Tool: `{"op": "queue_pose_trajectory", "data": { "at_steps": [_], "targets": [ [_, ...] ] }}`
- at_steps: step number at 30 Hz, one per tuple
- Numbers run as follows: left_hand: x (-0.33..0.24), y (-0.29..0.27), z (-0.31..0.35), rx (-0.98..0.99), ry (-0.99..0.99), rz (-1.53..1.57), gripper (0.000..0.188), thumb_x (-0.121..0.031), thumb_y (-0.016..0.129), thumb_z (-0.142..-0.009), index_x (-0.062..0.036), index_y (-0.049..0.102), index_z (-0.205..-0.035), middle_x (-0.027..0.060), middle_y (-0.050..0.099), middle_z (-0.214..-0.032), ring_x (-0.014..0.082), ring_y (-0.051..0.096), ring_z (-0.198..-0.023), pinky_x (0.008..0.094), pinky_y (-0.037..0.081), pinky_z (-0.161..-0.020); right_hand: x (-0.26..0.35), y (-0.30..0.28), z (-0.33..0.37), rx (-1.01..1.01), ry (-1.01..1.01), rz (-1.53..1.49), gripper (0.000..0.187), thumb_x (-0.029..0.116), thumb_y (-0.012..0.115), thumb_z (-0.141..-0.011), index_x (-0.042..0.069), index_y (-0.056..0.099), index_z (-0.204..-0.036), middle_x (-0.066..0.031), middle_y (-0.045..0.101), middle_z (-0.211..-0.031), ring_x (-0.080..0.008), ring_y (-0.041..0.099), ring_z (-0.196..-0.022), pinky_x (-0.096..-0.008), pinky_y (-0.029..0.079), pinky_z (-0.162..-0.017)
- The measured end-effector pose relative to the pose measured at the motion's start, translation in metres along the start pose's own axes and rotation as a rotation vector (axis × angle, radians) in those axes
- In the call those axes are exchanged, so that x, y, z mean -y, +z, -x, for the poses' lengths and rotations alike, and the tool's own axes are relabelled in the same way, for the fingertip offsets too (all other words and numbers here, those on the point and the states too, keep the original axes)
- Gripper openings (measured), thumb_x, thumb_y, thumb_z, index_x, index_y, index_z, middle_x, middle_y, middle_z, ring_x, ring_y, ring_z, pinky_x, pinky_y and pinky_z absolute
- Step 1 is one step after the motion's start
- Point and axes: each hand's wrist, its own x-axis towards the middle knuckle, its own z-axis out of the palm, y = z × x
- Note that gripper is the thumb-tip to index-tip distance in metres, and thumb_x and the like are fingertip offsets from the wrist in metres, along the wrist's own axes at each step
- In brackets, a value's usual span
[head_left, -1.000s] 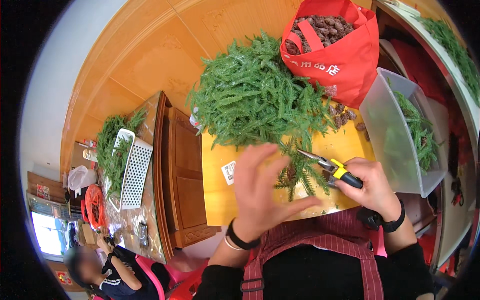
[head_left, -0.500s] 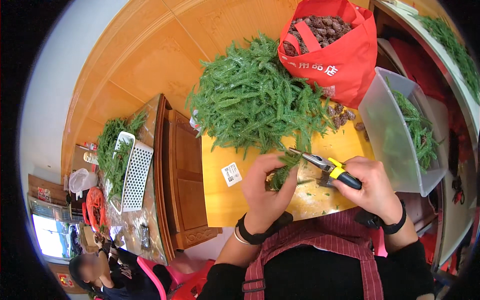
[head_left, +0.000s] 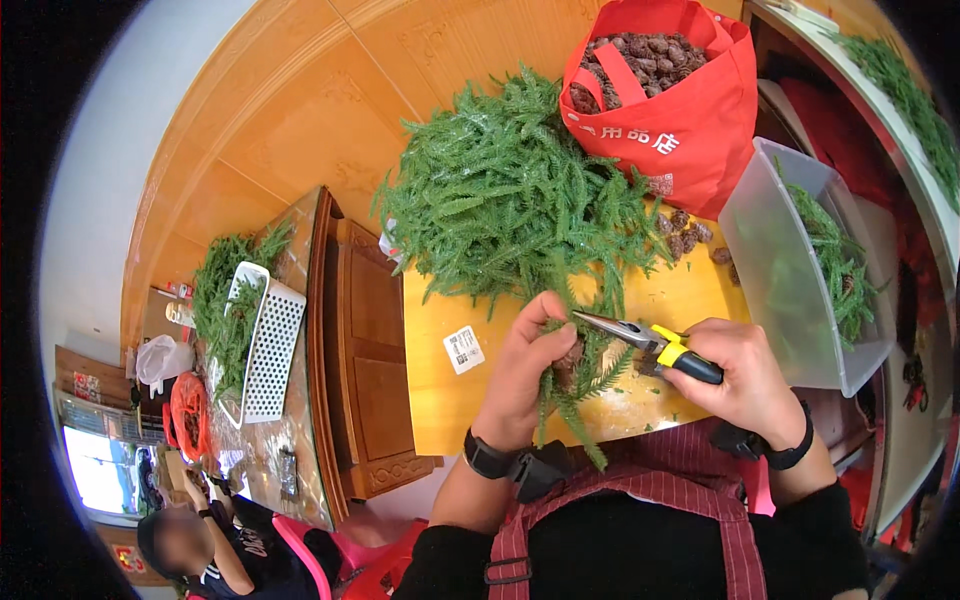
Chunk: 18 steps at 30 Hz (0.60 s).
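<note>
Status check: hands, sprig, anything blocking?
Left hand shut on green sprig. Right hand shut on pliers, tips at the sprig. Green pile just behind, nothing blocking.

My yellow tabletop (head_left: 450, 400) carries a big heap of green fir-like sprigs (head_left: 510, 200) at its far side, loose brown cones (head_left: 690, 235) to the right of that, and a white sticker (head_left: 464, 350) near left. Red bag (head_left: 690, 110) of cones stands far right, clear plastic bin (head_left: 790, 270) with greens at the right edge.
</note>
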Motion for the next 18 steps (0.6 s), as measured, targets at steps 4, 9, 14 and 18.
{"op": "queue_pose_trajectory", "data": {
  "at_steps": [4,9,14,18],
  "targets": [
    [0.007,-0.006,-0.004,0.045,-0.094,0.171,0.023,-0.013,0.055,-0.083,-0.0082,0.044,-0.102,0.0029,0.054,-0.076,0.0099,0.054,-0.063,0.0227,0.044,-0.053,0.000,-0.002,0.001,0.034,0.017,-0.012,0.025,0.010,0.068,-0.066,0.000,0.047,-0.059,-0.0122,0.043,-0.054,-0.0299,0.047,-0.053,-0.0359,0.036,-0.048],
    [0.004,-0.011,-0.010,0.276,-0.191,0.278,0.017,-0.014,0.054,-0.086,-0.0076,0.048,-0.100,0.0010,0.052,-0.075,0.0107,0.054,-0.070,0.0233,0.045,-0.065,0.000,0.000,0.002,-0.020,-0.005,0.008,0.023,0.010,0.068,-0.066,0.000,0.048,-0.060,-0.0128,0.045,-0.055,-0.0295,0.048,-0.053,-0.0355,0.036,-0.048],
    [-0.001,-0.003,-0.011,-0.116,0.766,-0.932,0.068,-0.037,0.075,-0.066,-0.0006,0.045,-0.115,0.0123,0.049,-0.115,0.0254,0.049,-0.105,0.0388,0.042,-0.087,0.000,-0.003,0.002,-0.027,0.116,0.060,0.020,0.011,0.068,-0.068,-0.001,0.053,-0.062,-0.0137,0.046,-0.055,-0.0275,0.049,-0.052,-0.0343,0.037,-0.048],
    [-0.005,0.035,0.011,-0.239,1.054,-1.516,0.059,-0.022,0.080,-0.056,-0.0031,0.052,-0.105,0.0126,0.052,-0.107,0.0290,0.049,-0.101,0.0387,0.039,-0.088,0.007,-0.003,0.001,-0.021,0.260,0.021,0.019,0.013,0.067,-0.069,-0.001,0.054,-0.065,-0.0136,0.047,-0.055,-0.0265,0.048,-0.050,-0.0333,0.037,-0.047]
  ]
}}
